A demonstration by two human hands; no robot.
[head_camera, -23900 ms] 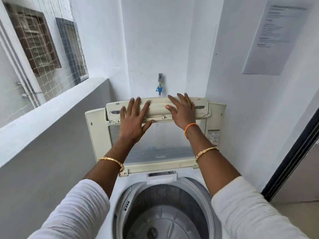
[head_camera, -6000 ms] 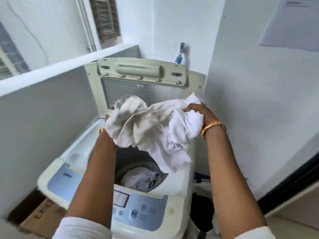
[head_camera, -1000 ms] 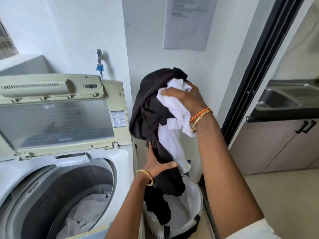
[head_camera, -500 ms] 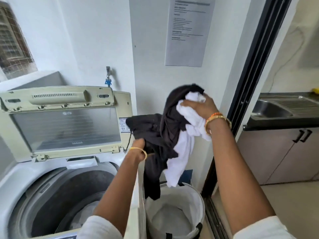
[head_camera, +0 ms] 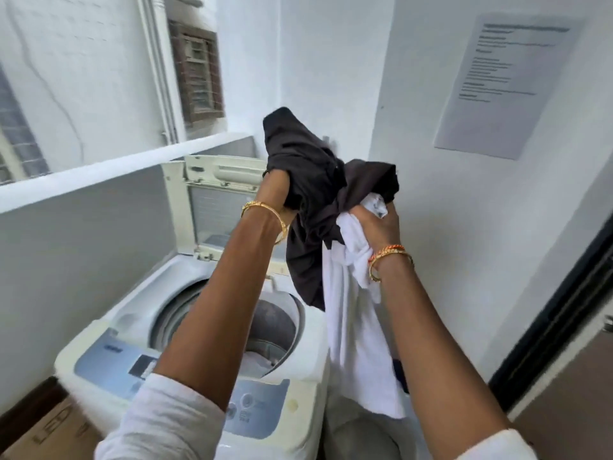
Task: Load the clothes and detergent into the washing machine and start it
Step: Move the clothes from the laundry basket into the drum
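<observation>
A white top-loading washing machine (head_camera: 305, 330) stands below me with its lid (head_camera: 212, 207) raised against the back. White cloth (head_camera: 258, 361) lies in its drum (head_camera: 275, 327). My left hand (head_camera: 282, 190) grips a black garment (head_camera: 315, 180) above the right rear of the machine. My right hand (head_camera: 376, 224) holds a white garment (head_camera: 351, 333) together with the black one; the white one hangs down past the machine's right side. Most of my left hand's fingers are hidden in the black cloth.
A white laundry basket (head_camera: 365, 436) sits on the floor right of the machine. A cardboard box (head_camera: 49, 429) lies at the lower left. A grey parapet with a white ledge (head_camera: 99, 174) runs along the left. A paper notice (head_camera: 504, 84) hangs on the right wall beside a dark door frame (head_camera: 564, 310).
Both hands have carried the black and white garments left, from above the basket to above the machine's right side. My view has swung left and down toward the drum.
</observation>
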